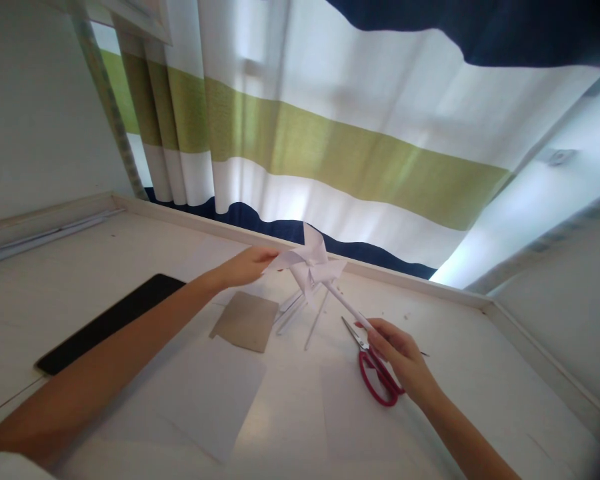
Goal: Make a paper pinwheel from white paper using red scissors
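A white paper pinwheel (314, 264) is held up over the table, its blades fixed to one end of a rolled white paper stick (349, 303). My right hand (396, 347) is closed round the lower end of that stick. At the pinwheel's left side, my left hand (250, 265) has its fingers pressed together at the tip of one blade. Scissors with red handles (380, 380) lie on the table beneath my right hand, which partly covers them. Behind and below the pinwheel, several thin white paper sticks (293, 310) rest on the table.
A grey-brown cardboard piece (247, 321) lies left of the sticks. White paper sheets (215, 393) spread over the white table (290, 413). A black flat object (115, 323) is under my left forearm. A raised rim edges the table before a striped curtain (330, 147).
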Demonstrator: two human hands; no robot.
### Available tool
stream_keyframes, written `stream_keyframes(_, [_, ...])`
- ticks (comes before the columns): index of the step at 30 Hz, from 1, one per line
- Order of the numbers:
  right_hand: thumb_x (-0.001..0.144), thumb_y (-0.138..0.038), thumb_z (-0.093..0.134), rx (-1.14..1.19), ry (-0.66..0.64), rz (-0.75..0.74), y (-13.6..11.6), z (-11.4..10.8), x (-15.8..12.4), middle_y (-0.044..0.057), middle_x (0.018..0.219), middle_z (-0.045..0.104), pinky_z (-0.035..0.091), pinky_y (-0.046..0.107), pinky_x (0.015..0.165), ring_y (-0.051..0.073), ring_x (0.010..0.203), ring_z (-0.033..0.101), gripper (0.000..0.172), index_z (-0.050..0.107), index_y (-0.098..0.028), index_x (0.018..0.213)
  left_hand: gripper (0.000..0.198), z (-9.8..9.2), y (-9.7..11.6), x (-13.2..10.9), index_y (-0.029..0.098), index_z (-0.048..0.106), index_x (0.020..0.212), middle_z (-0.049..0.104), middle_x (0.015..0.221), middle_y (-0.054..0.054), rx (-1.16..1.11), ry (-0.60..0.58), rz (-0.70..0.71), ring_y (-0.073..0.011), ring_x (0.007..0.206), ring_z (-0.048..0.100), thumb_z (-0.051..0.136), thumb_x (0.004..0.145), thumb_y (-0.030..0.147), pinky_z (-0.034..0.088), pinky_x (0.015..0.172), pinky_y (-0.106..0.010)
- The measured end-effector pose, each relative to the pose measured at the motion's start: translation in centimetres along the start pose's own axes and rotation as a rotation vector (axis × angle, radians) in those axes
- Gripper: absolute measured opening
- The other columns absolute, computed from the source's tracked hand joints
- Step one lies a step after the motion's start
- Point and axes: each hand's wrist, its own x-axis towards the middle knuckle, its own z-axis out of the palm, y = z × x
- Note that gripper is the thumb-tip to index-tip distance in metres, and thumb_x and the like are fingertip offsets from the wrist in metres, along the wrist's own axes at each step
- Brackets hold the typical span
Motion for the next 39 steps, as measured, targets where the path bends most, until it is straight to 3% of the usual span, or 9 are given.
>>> stream_keyframes(2, [0.079, -0.042, 0.047, -0.006, -0.004, 0.006, -0.2, 0.0, 0.0, -0.002, 0.06, 0.039, 0.031, 0.021, 0.046, 0.009, 0.053, 0.036, 0.033, 0.06, -0.017, 0.096, 0.038, -1.4, 0.2, 0.2, 0.016, 0.064, 0.096, 0.067, 0.091, -0.006, -0.148, 0.189, -0.065, -0.0188, 0.082, 0.06, 0.045, 0.079, 0.044, 0.044, 0.076, -0.029])
stream_keyframes(4, [0.079, -0.041, 0.047, -0.023, -0.007, 0.008, -0.3, 0.0, 0.0, -0.002, 0.06, 0.039, 0.031, 0.021, 0.045, 0.01, 0.053, 0.036, 0.033, 0.06, -0.017, 0.096, 0.041, -2.1, 0.8, 0.1, 0.014, 0.065, 0.094, 0.067, 0.091, -0.008, -0.24, 0.267, -0.043, -0.018, 0.081, 0.06, 0.043, 0.08, 0.046, 0.043, 0.079, -0.03])
stream_keyframes(8, [0.079, -0.041, 0.047, -0.041, 0.012, 0.001, 0.1, 0.0, 0.0, -0.001, 0.062, 0.041, 0.033, 0.02, 0.045, 0.01, 0.055, 0.038, 0.033, 0.06, -0.017, 0.097, 0.027, -1.9, 1.9, -0.5, 0.016, 0.069, 0.081, 0.068, 0.08, -0.004, -0.152, 0.299, -0.053, -0.0149, 0.074, 0.06, 0.058, 0.071, 0.039, 0.045, 0.073, -0.025])
stream_keyframes(18, [0.078, -0.042, 0.049, -0.007, 0.048, 0.04, 0.8, -0.1, 0.1, 0.0, 0.07, 0.048, 0.034, 0.022, 0.051, 0.011, 0.06, 0.042, 0.032, 0.059, -0.02, 0.098, 0.016, 0.1, 1.4, -0.4, 0.018, 0.07, 0.072, 0.069, 0.071, -0.001, -0.139, 0.122, -0.053, -0.0147, 0.067, 0.06, 0.066, 0.063, 0.032, 0.047, 0.067, -0.025])
stream_keyframes(25, [0.078, -0.042, 0.049, 0.037, 0.018, 0.043, 0.0, 0.1, -0.1, -0.003, 0.061, 0.039, 0.029, 0.023, 0.048, 0.01, 0.054, 0.036, 0.03, 0.059, -0.018, 0.092, 0.02, 2.7, 1.9, -0.9, 0.018, 0.07, 0.079, 0.069, 0.077, -0.003, -0.129, -0.041, -0.092, -0.0173, 0.072, 0.062, 0.062, 0.068, 0.032, 0.045, 0.068, -0.026])
stream_keyframes(30, [0.077, -0.043, 0.049, 0.089, 0.037, 0.054, -0.4, 0.0, -0.1, -0.003, 0.06, 0.038, 0.027, 0.023, 0.047, 0.01, 0.053, 0.034, 0.034, 0.058, -0.017, 0.097, 0.032, 2.0, 1.0, -1.0, 0.022, 0.064, 0.096, 0.065, 0.1, -0.005, 0.106, -0.377, -0.038, -0.0207, 0.092, 0.059, 0.058, 0.07, 0.038, 0.041, 0.08, -0.026])
stream_keyframes(33, [0.078, -0.043, 0.049, 0.113, 0.03, 0.079, -0.3, 0.0, 0.0, -0.003, 0.06, 0.037, 0.026, 0.023, 0.046, 0.009, 0.052, 0.033, 0.035, 0.058, -0.016, 0.098, 0.049, -0.3, 0.3, -1.0, 0.019, 0.056, 0.111, 0.055, 0.117, -0.009, 0.368, -0.419, -0.117, -0.0262, 0.107, 0.049, 0.059, 0.067, 0.042, 0.034, 0.091, -0.032])
stream_keyframes(36, [0.077, -0.042, 0.05, 0.137, 0.043, 0.082, 0.3, 0.0, 0.2, -0.003, 0.061, 0.039, 0.026, 0.023, 0.047, 0.009, 0.054, 0.033, 0.033, 0.059, -0.017, 0.097, 0.078, -2.1, 0.3, -1.2, 0.018, 0.02, 0.134, 0.02, 0.141, -0.01, 0.428, -0.28, -0.104, -0.0269, 0.126, 0.024, 0.057, 0.069, 0.044, 0.021, 0.101, -0.036])
stream_keyframes(39, [0.076, -0.041, 0.052, 0.15, 0.062, 0.084, 1.2, 0.0, 0.4, -0.001, 0.066, 0.045, 0.028, 0.023, 0.048, 0.01, 0.055, 0.035, 0.031, 0.059, -0.019, 0.097, 0.096, -2.1, 1.0, -1.5, 0.022, -0.015, 0.133, -0.015, 0.142, -0.005, 0.32, -0.158, -0.005, -0.0241, 0.13, 0.002, 0.056, 0.071, 0.043, 0.014, 0.104, -0.035])
